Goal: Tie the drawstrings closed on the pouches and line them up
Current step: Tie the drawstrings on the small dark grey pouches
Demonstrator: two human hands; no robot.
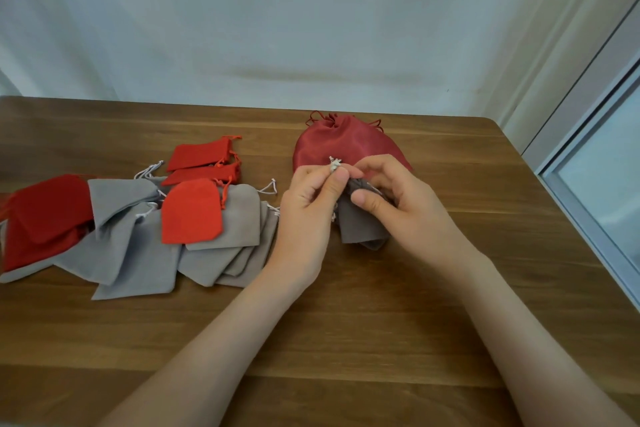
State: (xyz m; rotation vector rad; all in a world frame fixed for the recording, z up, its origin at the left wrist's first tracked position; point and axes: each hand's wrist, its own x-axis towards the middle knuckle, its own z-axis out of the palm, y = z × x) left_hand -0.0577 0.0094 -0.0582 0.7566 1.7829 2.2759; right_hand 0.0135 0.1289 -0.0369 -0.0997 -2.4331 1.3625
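Note:
A small grey pouch hangs between my hands just above the table. My left hand pinches its white drawstring at the top. My right hand curls around the pouch's gathered neck, thumb pressed on the fabric. Behind them lies a large dark red satin pouch, its mouth drawn shut. To the left is a loose pile of several grey pouches and red pouches, overlapping one another.
The wooden table runs to a rounded far right corner. A pale wall stands behind it, and a window frame lies along the right side. Bare wood shows in front of my forearms.

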